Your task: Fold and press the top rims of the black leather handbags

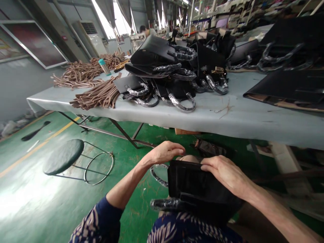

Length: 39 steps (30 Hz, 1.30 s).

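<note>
A black handbag (187,180) rests on my lap, its handles wrapped in clear plastic; one handle (167,204) sticks out to the left, another hangs beyond it. My right hand (222,170) grips the bag's upper edge between thumb and fingers. Just above the bag's upper left corner is my left hand (168,152), fingers stretched toward the right. I see nothing held in it, though the undersides of its fingers are hidden. The bag's lower right part lies in shadow under my right forearm.
Ahead, a covered table (202,116) carries a pile of black handbags (157,54), bundles of brown straps (97,96), a turquoise-capped container (104,66) and a large black piece (288,87) at right. A round stool (64,157) lies tipped on the green floor at left.
</note>
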Tool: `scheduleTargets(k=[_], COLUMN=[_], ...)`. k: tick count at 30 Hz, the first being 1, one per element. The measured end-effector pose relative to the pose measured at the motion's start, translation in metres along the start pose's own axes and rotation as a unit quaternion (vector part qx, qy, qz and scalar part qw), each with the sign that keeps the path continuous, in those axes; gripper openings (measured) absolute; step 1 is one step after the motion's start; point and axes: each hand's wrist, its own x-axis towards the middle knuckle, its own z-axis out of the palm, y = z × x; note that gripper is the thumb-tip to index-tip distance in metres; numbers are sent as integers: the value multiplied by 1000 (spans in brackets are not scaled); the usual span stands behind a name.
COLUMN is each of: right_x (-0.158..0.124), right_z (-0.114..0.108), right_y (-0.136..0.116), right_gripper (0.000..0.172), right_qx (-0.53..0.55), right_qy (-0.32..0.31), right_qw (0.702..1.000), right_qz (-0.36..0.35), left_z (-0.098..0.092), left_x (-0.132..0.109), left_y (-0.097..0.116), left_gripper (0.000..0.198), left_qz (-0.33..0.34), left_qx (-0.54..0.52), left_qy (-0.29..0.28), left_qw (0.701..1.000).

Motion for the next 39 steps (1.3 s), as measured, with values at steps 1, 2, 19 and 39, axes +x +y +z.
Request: scheduleTargets(k=[1, 2, 19, 39], right_x=[-1, -2, 1, 16], right_z=[0, 0, 11, 8], right_y=[1, 2, 6, -14], right_gripper=[30, 31, 28, 27], right_qx=[2, 0, -39, 26], right_qy=[1, 4, 3, -10], right_qw=[1000, 1000, 999, 999], right_qz=[3, 5, 11, -38], left_z=[-2, -1, 45, 21], left_x=[-5, -11, -11, -32], left_y=[-4, -8, -26, -27], left_gripper=[30, 30, 11, 55], left_qz=[-8, -18, -3, -92], left_qx=[-19, -40, -110, -181], left_qy=[13, 19, 113, 57], left_qw=[1000, 999, 987, 978])
